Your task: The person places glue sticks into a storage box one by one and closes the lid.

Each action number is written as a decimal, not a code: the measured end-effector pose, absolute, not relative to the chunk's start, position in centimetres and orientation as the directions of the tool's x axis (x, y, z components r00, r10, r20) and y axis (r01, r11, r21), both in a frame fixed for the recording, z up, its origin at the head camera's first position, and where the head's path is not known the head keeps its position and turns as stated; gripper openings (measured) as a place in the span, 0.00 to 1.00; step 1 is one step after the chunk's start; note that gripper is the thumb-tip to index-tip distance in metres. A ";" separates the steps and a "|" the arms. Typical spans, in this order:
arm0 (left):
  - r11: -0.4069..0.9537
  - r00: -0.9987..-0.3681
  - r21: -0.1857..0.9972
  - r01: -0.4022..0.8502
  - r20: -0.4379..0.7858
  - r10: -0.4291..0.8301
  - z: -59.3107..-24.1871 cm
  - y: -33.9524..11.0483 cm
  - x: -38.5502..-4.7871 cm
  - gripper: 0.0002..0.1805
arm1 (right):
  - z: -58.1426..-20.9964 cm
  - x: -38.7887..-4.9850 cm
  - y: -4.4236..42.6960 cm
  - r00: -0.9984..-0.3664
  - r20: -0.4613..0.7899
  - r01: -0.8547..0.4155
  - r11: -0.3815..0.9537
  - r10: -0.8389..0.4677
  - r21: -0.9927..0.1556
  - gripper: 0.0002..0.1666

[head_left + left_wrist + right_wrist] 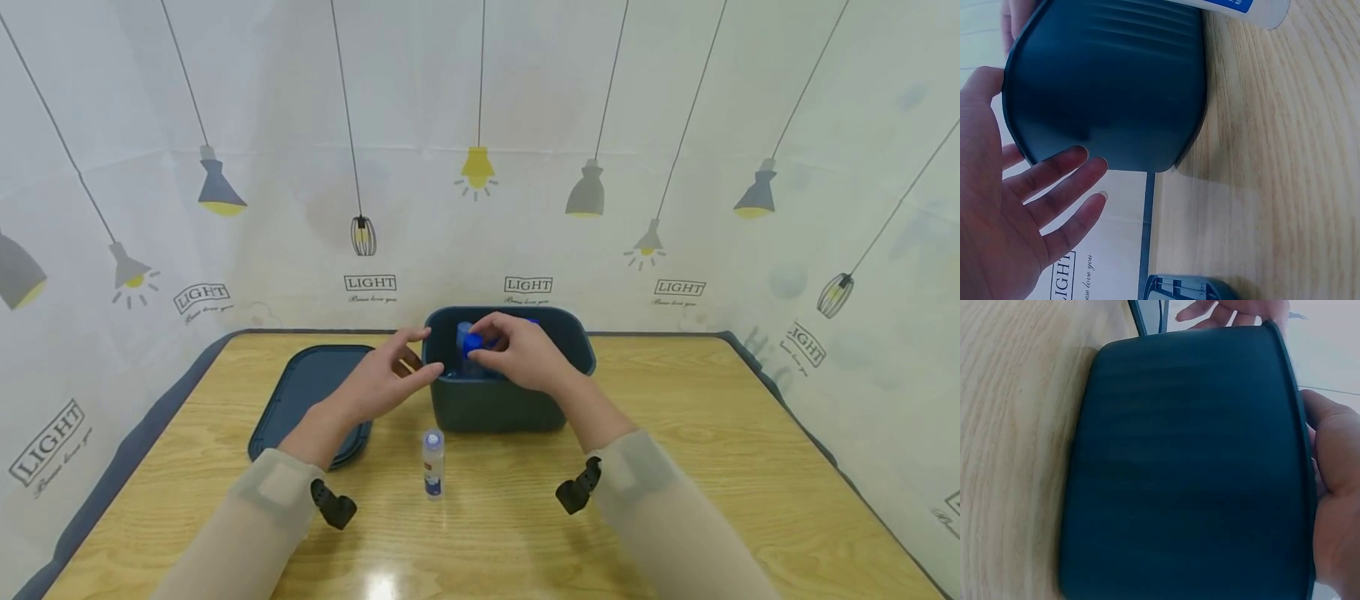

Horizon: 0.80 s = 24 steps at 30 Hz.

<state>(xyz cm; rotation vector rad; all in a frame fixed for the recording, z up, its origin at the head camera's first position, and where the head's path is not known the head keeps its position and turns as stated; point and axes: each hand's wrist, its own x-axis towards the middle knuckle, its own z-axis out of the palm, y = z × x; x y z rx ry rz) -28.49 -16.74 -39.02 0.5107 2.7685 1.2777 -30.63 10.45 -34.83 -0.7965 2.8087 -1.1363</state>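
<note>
A dark teal bin stands at the table's far side, with clear bottles inside. My right hand reaches over its front rim and pinches the blue cap of one bottle; in the right wrist view the bin wall hides the fingertips of that hand. At the bin's left end is my left hand, thumb and fingers spread and relaxed, near the rim. The left wrist view has this hand beside the bin's end wall, holding nothing.
A small clear bottle with a label stands upright on the table in front of the bin. The dark teal lid lies to the bin's left, partly under my left forearm. A printed cloth hangs behind the table.
</note>
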 end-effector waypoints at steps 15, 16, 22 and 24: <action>0.594 -0.940 0.748 0.294 0.113 0.322 -39.1 -16.8 -28.5 0.43 | -35.1 -30.8 10.0 -0.897 0.009 -0.342 0.680 -0.443 -0.648 0.16; 0.595 -0.941 0.748 0.292 0.113 0.320 -39.2 -16.8 -28.5 0.43 | -35.1 -30.8 10.0 -0.898 0.003 -0.337 0.682 -0.441 -0.649 0.16; 0.592 -0.938 0.749 0.298 0.115 0.326 -39.3 -16.8 -28.6 0.43 | -35.1 -30.8 10.0 -0.904 -0.019 -0.312 0.689 -0.428 -0.654 0.17; 0.591 -0.939 0.750 0.296 0.115 0.325 -39.3 -16.8 -28.6 0.43 | -35.1 -30.8 10.0 -0.904 -0.022 -0.309 0.687 -0.428 -0.658 0.18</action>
